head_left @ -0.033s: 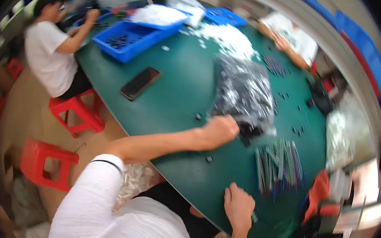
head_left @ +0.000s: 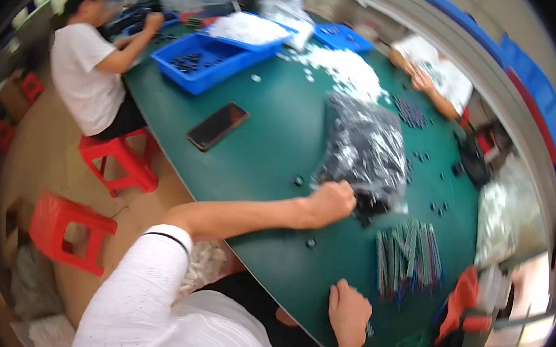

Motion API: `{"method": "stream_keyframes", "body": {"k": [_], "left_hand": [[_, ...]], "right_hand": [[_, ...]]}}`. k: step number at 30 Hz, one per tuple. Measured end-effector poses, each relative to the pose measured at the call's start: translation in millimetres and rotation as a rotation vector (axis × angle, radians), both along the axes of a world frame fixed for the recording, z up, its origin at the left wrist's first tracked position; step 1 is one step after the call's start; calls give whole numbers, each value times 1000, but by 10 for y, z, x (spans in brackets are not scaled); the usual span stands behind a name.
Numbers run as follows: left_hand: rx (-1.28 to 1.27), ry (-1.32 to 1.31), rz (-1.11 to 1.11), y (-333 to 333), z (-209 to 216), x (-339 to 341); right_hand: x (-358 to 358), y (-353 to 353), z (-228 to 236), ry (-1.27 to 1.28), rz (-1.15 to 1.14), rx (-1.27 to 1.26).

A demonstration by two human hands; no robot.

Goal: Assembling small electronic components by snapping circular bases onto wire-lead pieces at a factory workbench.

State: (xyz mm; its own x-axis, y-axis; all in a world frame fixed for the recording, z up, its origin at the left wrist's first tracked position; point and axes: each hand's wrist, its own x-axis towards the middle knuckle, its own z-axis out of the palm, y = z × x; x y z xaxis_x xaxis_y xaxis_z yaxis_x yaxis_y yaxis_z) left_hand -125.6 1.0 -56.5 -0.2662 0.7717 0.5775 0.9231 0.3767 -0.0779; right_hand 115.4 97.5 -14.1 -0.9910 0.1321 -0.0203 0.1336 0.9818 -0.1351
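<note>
My left hand [head_left: 329, 205] is closed, its knuckles up, beside the mouth of a clear plastic bag [head_left: 366, 142] filled with dark parts. Small black pieces [head_left: 371, 203] show at the bag's near end, right by my fingers. Whatever those fingers hold is hidden. Lower on the green table, my right hand [head_left: 349, 311] is curled closed near the front edge, thumb side up. Its contents cannot be seen either. A bundle of thin green and dark strips [head_left: 408, 260] lies beyond my right hand. One small black ring [head_left: 311, 243] lies between my two hands.
A black phone [head_left: 218, 126] and a blue bin [head_left: 196, 78] of black parts stand at the left. White pieces [head_left: 346, 71] are heaped farther back. Two people [head_left: 83, 65] sit at the table's far sides. Red stools [head_left: 72, 233] stand on the floor.
The whole view has shifted slightly, with the table contents lower and to the right. Both hands stay closed, in nearly the same places beside the bag and near the table edge.
</note>
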Motion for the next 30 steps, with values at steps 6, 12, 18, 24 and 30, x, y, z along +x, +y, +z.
{"method": "stream_keyframes", "body": {"k": [6,12,18,24,30], "left_hand": [[82,42,58,-28,-92,-78],[76,-56,-7,-75,-95,-116],[398,-1149,-299,-748,584,367],[447,-1682,-310,-1226,376,799],[641,-1751,-334,-1512,220,812]], "right_hand": [[-37,-122,126,-66,-63,-49],[-122,-103,124,97,-16,-141],[-303,-222,308,296,-141,-742],[-608,-540,310,246,65,-887],[-777,-675,127,205,127,-824]]}}
